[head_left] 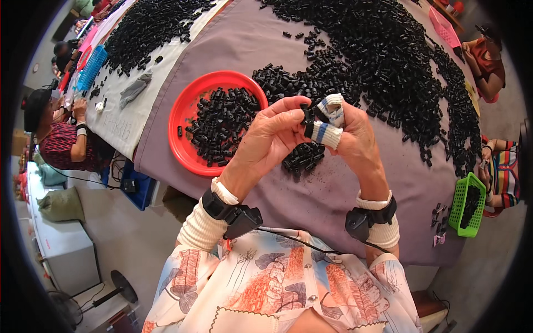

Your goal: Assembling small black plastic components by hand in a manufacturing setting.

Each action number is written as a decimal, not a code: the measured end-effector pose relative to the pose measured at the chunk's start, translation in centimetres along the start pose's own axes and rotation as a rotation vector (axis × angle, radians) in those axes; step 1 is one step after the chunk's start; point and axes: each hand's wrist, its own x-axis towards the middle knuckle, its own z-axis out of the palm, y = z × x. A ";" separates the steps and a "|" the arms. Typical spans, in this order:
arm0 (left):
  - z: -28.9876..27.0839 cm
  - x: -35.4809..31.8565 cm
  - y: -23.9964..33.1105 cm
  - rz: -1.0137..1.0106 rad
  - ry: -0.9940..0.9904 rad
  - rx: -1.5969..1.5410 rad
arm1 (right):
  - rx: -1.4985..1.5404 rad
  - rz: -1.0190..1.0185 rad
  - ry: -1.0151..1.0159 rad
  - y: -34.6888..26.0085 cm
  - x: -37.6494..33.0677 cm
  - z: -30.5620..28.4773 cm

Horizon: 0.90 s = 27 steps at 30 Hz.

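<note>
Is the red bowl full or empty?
Partly full. The red bowl holds a heap of small black parts on its right side; bare red shows on the left.

Both forearms rose from the near edge, wrists bent inward, each strapped with a black band over a cream cuff. The left hand (275, 133) and right hand (347, 136) met fingertip to fingertip, pinched closed; two right fingers (327, 133) wore white cloth wraps.
</note>
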 end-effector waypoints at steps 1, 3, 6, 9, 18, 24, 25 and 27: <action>0.0 0.0 -0.1 0.002 -0.002 -0.003 | -0.004 -0.001 -0.001 -0.1 -0.1 0.0; -0.3 0.0 -0.2 0.011 -0.046 -0.040 | -0.001 -0.004 0.000 -0.1 -0.1 0.1; -0.3 0.1 -0.4 0.002 -0.056 -0.064 | -0.007 0.021 0.006 -0.4 -0.2 0.1; -0.5 0.2 -0.4 -0.004 -0.065 -0.083 | 0.010 -0.051 0.003 -0.2 -0.2 0.2; -1.0 0.6 -0.8 0.031 -0.119 -0.098 | -0.003 -0.127 0.052 0.5 -0.2 0.4; 0.2 0.1 -0.6 0.064 -0.076 0.070 | -0.051 -0.148 0.071 0.3 -0.3 0.4; 0.3 0.1 -0.6 0.062 -0.074 0.071 | -0.049 -0.146 0.072 0.4 -0.3 0.4; 0.4 0.3 -0.6 0.046 -0.083 0.146 | -0.021 -0.156 0.077 0.6 -0.3 0.3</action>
